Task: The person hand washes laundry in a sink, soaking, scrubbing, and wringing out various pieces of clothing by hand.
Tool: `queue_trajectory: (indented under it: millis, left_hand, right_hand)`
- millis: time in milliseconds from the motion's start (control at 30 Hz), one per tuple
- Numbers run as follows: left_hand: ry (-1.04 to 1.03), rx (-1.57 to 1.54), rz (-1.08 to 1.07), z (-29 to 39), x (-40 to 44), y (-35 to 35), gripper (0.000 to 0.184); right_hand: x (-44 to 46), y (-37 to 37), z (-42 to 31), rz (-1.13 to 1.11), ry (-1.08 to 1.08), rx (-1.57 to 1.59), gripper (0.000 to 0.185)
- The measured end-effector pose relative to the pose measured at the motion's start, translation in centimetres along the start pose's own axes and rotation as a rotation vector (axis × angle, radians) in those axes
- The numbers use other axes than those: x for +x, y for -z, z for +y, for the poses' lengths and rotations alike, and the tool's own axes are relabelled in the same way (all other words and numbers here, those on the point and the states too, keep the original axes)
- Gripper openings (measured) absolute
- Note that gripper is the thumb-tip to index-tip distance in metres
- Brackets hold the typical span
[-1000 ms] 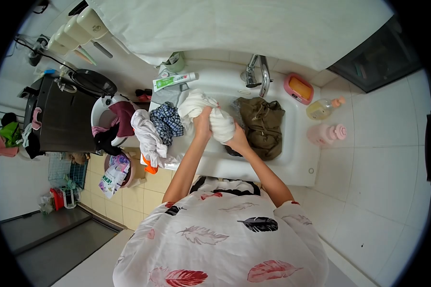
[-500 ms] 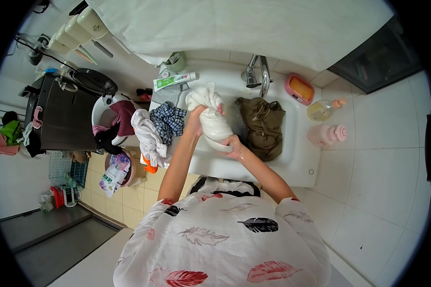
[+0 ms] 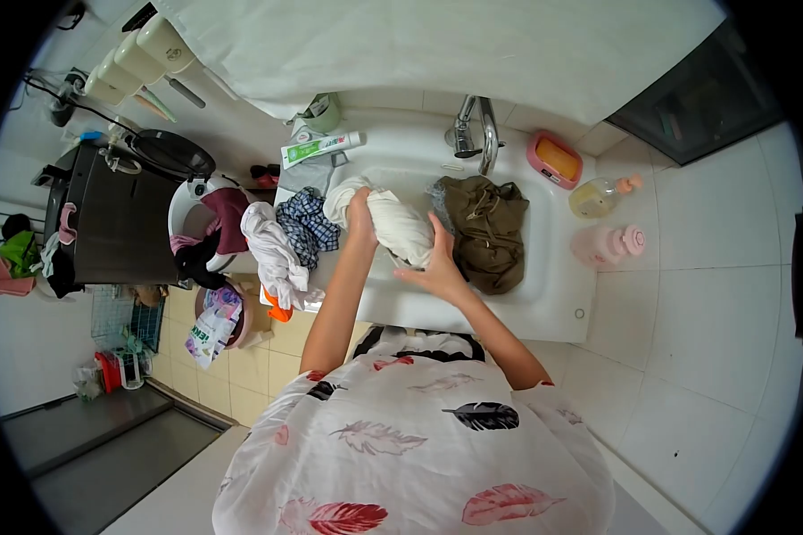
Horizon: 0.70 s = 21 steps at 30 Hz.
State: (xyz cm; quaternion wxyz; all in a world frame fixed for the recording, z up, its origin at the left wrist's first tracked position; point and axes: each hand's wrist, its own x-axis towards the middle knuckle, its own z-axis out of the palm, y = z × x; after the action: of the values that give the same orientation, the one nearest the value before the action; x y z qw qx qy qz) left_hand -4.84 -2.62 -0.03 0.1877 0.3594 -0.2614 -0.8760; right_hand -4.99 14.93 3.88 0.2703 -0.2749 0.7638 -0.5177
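Observation:
A bunched, twisted white cloth (image 3: 401,227) is held over the left part of the white sink (image 3: 558,308). Closed around its left portion is my left hand (image 3: 360,221), with a loose bulge of fabric past the thumb. My right hand (image 3: 439,267) cups the cloth's lower right end, thumb on one side and fingers on the other, partly hidden by the fabric. Beside it in the basin lies a crumpled brown garment (image 3: 484,234), wet-looking at its left edge. Behind that stands the chrome faucet (image 3: 486,138).
Left of the basin lie a blue checked cloth (image 3: 307,225), a white garment (image 3: 272,250) and a toothpaste tube (image 3: 323,148). On the right rim sit a soap dish (image 3: 555,160), a pump bottle (image 3: 598,198) and a pink bottle (image 3: 605,244). A full laundry tub (image 3: 184,214) stands farther left.
The white cloth has turned to lie more sideways, and its twisted top has dropped to the left. My right hand has shifted its hold, its fingers now more spread along the cloth's end.

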Motion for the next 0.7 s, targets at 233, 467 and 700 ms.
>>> queue_trajectory:
  millis: [233, 467, 700]
  left_hand:
    - [0.081, -0.173, -0.003, -1.3, 0.1, 0.1, 0.029]
    - [0.054, -0.218, 0.117, -1.4, -2.1, -1.9, 0.034]
    - [-0.297, 0.235, 0.094, -0.6, -4.3, -2.7, 0.028]
  right_hand:
    - [-0.1, -1.5, 2.6, 0.39, 0.574, -0.766, 0.082]
    - [2.4, -0.6, 2.6, 0.481, 0.372, -0.556, 0.07]
    - [3.0, -1.3, 5.0, 0.132, 0.037, 0.319, 0.055]
